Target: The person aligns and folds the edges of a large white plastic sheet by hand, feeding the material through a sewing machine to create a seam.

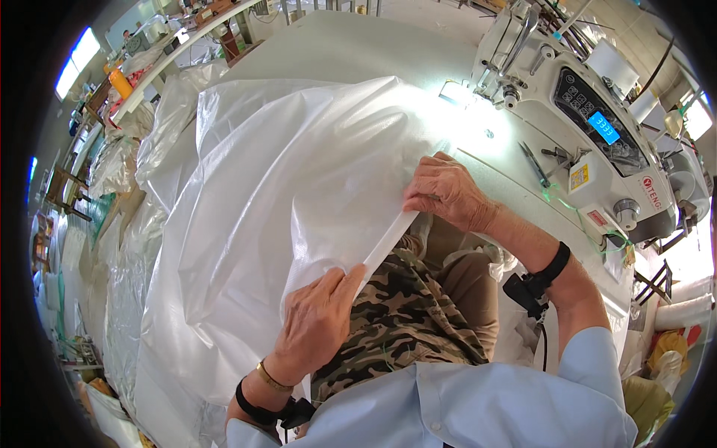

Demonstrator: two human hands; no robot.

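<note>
Pale work table [328,45] extends from the upper centre of the frame down toward the right, with a white sewing machine [579,138] mounted at its upper-right end. Your white plastic sheet [246,194] covers the centre and left of the frame, draped partly over the table, its near edge forming a narrow folded strip [388,235] above your lap. Your left hand [317,317], at lower centre, is closed on the lower end of this strip; its thumb is hidden. Your right hand [448,190], right of centre, is closed on the upper end, fingers curled over the edge. No gap shows in either grip. This spacing probably puts the strip under light tension, so that the fold lies straight; the bulk lies to the left, likely to leave the machine side accessible. Glare at the needle area washes out detail: you cannot tell whether any plastic lies under the foot. Note the dark snips [535,166] and loose green thread [571,205] beside the machine; either could snag the film. Crumpled clear sheeting [112,246] crowds the left side, and your camouflage apron [403,306] lies directly below the strip.
</note>
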